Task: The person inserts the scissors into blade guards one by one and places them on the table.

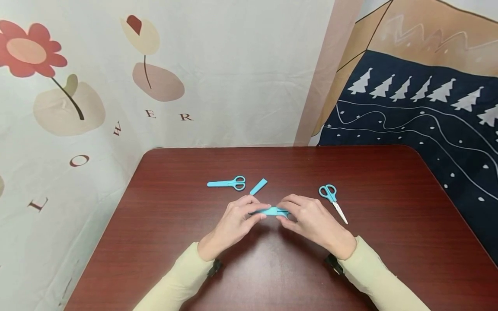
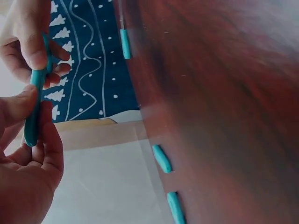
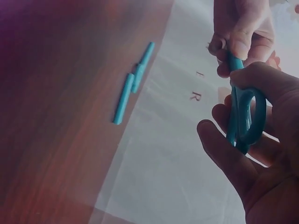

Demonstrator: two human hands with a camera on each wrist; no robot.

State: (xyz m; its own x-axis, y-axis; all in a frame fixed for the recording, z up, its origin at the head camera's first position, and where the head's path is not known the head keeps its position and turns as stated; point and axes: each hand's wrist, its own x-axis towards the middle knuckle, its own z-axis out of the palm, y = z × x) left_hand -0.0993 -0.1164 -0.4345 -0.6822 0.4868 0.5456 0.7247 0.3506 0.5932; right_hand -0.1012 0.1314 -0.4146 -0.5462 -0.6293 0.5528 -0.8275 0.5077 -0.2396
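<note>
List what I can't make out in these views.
Head view: much of the held scissors, covered by the left hand and right hand.
Left wrist view: bare-bladed scissors, cut off by the top edge; sheathed scissors, by the bottom edge.
Right wrist view: part of the left hand, cut off by the top edge.

Three scissors (image 1: 332, 198), three sheaths (image 1: 258, 186)

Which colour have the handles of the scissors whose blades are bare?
Light blue: the handles show best in the head view.
</note>
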